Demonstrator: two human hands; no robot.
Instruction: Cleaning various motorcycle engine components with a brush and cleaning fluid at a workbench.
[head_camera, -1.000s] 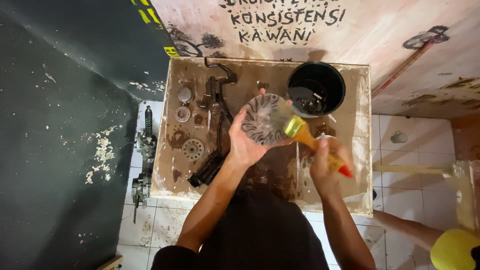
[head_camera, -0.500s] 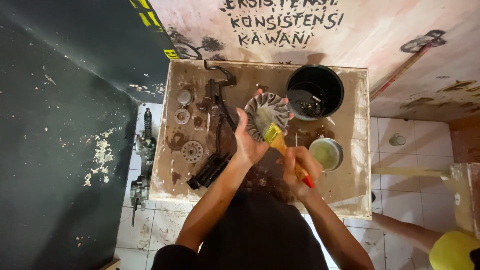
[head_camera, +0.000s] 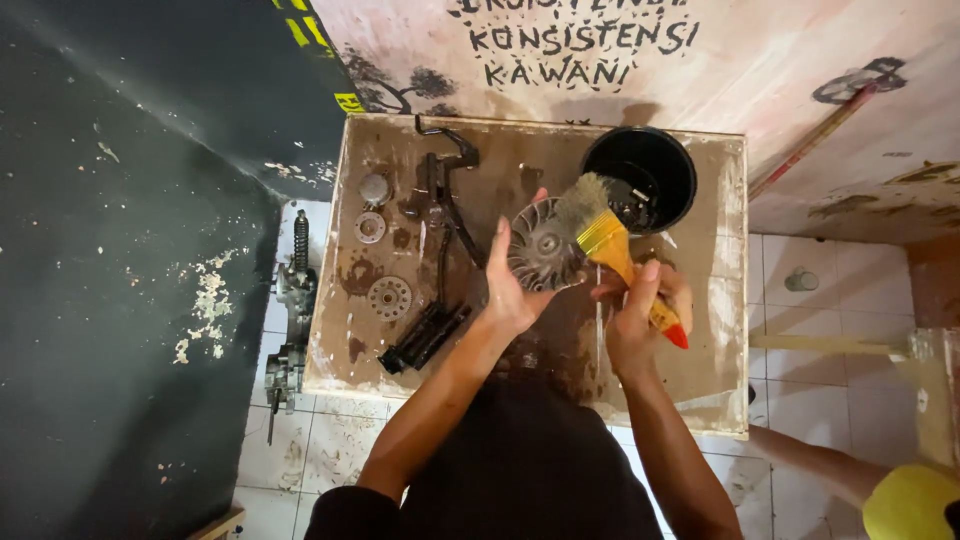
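Observation:
My left hand (head_camera: 510, 290) holds a round finned metal disc (head_camera: 541, 248) up over a stained wooden worktop (head_camera: 520, 160). A paintbrush (head_camera: 610, 245) with a yellow ferrule, orange handle and red tip is gripped in my right hand (head_camera: 640, 315). Its worn bristles rest against the disc's right edge. Just behind the brush stands a black bucket (head_camera: 672, 170) with dark liquid and small bits in it.
On the worktop's left lie round metal parts (head_camera: 389, 297), a black lever assembly (head_camera: 440, 195) and a black ribbed piece (head_camera: 425, 335). An engine part (head_camera: 290, 300) lies on the white tiled floor at left. Another person's arm and a yellow object (head_camera: 910, 500) show at bottom right.
The brush has moved from the disc's middle up to its right edge beside the bucket. The small green-rimmed bowl seen half a second ago is now hidden behind my right hand.

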